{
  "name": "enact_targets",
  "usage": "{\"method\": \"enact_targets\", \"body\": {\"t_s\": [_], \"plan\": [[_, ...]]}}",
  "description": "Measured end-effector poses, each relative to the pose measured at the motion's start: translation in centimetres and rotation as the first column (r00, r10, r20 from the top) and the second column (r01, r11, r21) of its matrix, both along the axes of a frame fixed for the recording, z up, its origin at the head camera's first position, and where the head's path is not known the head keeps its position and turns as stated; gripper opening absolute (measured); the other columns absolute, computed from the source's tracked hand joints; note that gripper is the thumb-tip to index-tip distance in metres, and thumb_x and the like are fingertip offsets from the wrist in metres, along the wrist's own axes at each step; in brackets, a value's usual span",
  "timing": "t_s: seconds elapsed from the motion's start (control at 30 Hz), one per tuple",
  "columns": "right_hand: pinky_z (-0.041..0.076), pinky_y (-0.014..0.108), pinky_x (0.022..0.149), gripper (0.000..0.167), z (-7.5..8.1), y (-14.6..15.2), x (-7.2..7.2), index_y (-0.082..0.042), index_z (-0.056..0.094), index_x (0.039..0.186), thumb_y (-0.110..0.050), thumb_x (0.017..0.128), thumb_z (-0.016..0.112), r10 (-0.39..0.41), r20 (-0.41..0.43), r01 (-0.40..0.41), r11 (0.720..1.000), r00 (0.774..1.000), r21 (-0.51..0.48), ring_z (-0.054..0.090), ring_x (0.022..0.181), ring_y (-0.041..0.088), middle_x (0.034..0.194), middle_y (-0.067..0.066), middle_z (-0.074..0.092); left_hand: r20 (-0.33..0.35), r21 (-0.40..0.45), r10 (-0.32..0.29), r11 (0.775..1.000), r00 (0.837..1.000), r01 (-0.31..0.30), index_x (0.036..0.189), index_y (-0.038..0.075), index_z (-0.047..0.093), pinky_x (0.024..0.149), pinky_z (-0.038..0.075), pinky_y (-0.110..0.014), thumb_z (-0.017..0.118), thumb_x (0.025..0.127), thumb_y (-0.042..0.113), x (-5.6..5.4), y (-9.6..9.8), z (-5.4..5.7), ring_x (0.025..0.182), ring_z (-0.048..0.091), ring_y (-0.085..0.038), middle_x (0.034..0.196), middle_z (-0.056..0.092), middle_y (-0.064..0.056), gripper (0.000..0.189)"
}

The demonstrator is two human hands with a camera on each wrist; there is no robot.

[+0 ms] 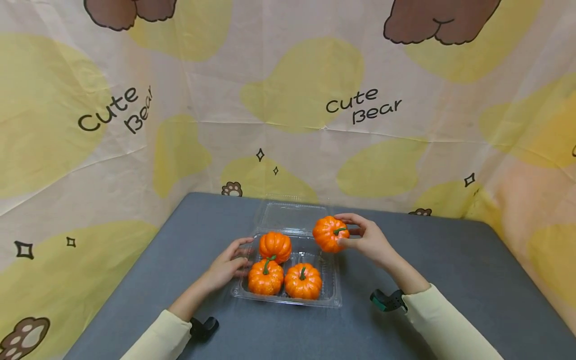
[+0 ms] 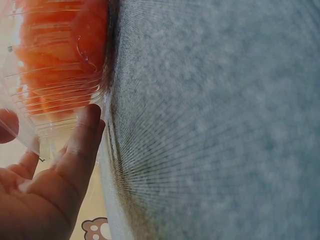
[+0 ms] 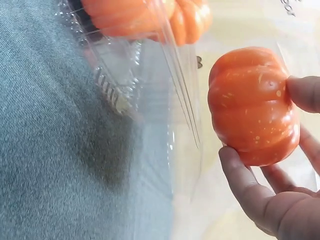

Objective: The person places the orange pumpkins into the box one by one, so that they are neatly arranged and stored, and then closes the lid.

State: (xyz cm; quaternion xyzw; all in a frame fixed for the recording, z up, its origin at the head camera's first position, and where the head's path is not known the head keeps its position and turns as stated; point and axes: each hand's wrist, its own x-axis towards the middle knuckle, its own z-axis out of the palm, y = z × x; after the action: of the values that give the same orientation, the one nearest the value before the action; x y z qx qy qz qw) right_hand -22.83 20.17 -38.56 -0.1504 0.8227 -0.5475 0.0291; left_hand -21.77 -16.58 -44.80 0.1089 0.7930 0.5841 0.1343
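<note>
My right hand [image 1: 371, 240] holds a small orange toy pumpkin [image 1: 330, 234] with a green stem, gripped between thumb and fingertips. In the right wrist view this pumpkin [image 3: 252, 106] is off the table, beside and above the box's rim. Three more pumpkins sit in the clear plastic box [image 1: 332, 295]: one at back left [image 1: 275, 246], one at front left [image 1: 265, 278] and one at front right [image 1: 303, 281]. At the box's left side, my left hand [image 1: 227, 265] has its fingers extended. Its fingertips rest by the ribbed wall in the left wrist view.
The box's clear lid [image 1: 294, 216] lies folded back behind it. A grey table [image 1: 148, 295] spreads around the box. Behind stands a patterned cloth backdrop [image 1: 297, 90] with bear prints. Each wrist wears a dark strap device [image 1: 387, 300].
</note>
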Motion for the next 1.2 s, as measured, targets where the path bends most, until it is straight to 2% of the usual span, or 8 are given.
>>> {"method": "enact_targets", "body": {"t_s": [0.27,0.47,0.63,0.73,0.83,0.97,1.1,1.2], "plan": [[0.057,0.038,0.084,0.055,-0.5,-2.1,0.4,-0.018,0.059,0.129,-0.004,0.079,0.075,0.028,-0.144,-0.006,0.989,0.989,0.148,0.058,0.112,0.036,0.131,0.015,0.051,-0.005,0.007,-0.01,1.0,1.0,0.01,0.145,0.006,0.033,0.082,0.058,-0.042,0.042,0.096,0.003,0.1,0.0,0.2,0.105,0.063,-0.029,0.139,0.045,-0.031,0.051],[0.057,0.041,0.085,0.054,-1.1,-3.1,0.6,-0.017,0.061,0.127,-0.001,0.077,0.075,0.051,-0.186,-0.02,0.987,0.981,0.162,0.059,0.109,0.033,0.128,0.013,0.054,0.0,0.011,-0.011,1.0,1.0,0.011,0.145,0.006,0.033,0.082,0.058,-0.042,0.043,0.096,0.004,0.1,0.0,0.1,0.105,0.063,-0.029,0.139,0.045,-0.031,0.051],[0.057,0.036,0.084,0.054,-1.5,-3.5,0.6,-0.018,0.061,0.126,-0.001,0.077,0.074,0.088,-0.232,-0.041,0.979,0.969,0.2,0.059,0.109,0.029,0.128,0.011,0.054,-0.001,0.015,-0.018,1.0,1.0,0.018,0.146,0.006,0.032,0.082,0.058,-0.042,0.042,0.096,0.004,0.1,0.1,0.0,0.105,0.063,-0.029,0.139,0.044,-0.032,0.051],[0.058,0.035,0.081,0.055,-1.7,-3.7,0.6,-0.019,0.061,0.126,-0.001,0.076,0.075,0.126,-0.285,-0.052,0.966,0.95,0.253,0.058,0.109,0.028,0.127,0.01,0.054,0.003,0.021,-0.014,1.0,1.0,0.014,0.146,0.007,0.032,0.082,0.058,-0.042,0.042,0.096,0.004,0.0,0.0,-0.1,0.104,0.063,-0.029,0.139,0.044,-0.032,0.051],[0.057,0.038,0.077,0.054,-1.9,-3.9,0.6,-0.018,0.062,0.125,-0.002,0.075,0.075,0.162,-0.339,-0.058,0.953,0.927,0.298,0.058,0.11,0.029,0.128,0.01,0.055,0.001,0.023,-0.016,1.0,1.0,0.016,0.146,0.007,0.032,0.082,0.058,-0.042,0.042,0.096,0.004,0.0,-0.1,0.0,0.104,0.063,-0.028,0.139,0.043,-0.032,0.051],[0.053,0.041,0.069,0.052,-2.1,-4.1,0.6,-0.018,0.063,0.123,-0.004,0.074,0.076,0.195,-0.396,-0.041,0.93,0.897,0.366,0.056,0.11,0.031,0.13,0.012,0.054,0.004,0.024,-0.012,1.0,1.0,0.012,0.146,0.007,0.032,0.082,0.058,-0.041,0.042,0.096,0.004,0.0,-0.1,0.0,0.104,0.063,-0.027,0.139,0.044,-0.032,0.051],[0.049,0.044,0.078,0.051,-2.2,-4.3,0.7,-0.018,0.064,0.122,-0.005,0.074,0.076,0.241,-0.446,-0.014,0.891,0.862,0.454,0.051,0.113,0.035,0.131,0.014,0.054,0.003,0.022,-0.017,1.0,1.0,0.017,0.146,0.006,0.032,0.082,0.058,-0.041,0.042,0.096,0.004,-0.1,-0.1,-0.1,0.104,0.063,-0.028,0.139,0.043,-0.032,0.051],[0.047,0.05,0.087,0.05,-2.3,-4.4,0.7,-0.017,0.065,0.121,-0.004,0.074,0.076,0.273,-0.47,-0.01,0.872,0.84,0.489,0.048,0.115,0.036,0.132,0.015,0.053,-0.002,0.023,-0.021,1.0,1.0,0.021,0.146,0.006,0.032,0.082,0.058,-0.042,0.042,0.096,0.004,0.0,-0.1,0.0,0.104,0.063,-0.029,0.139,0.044,-0.032,0.051]]}}
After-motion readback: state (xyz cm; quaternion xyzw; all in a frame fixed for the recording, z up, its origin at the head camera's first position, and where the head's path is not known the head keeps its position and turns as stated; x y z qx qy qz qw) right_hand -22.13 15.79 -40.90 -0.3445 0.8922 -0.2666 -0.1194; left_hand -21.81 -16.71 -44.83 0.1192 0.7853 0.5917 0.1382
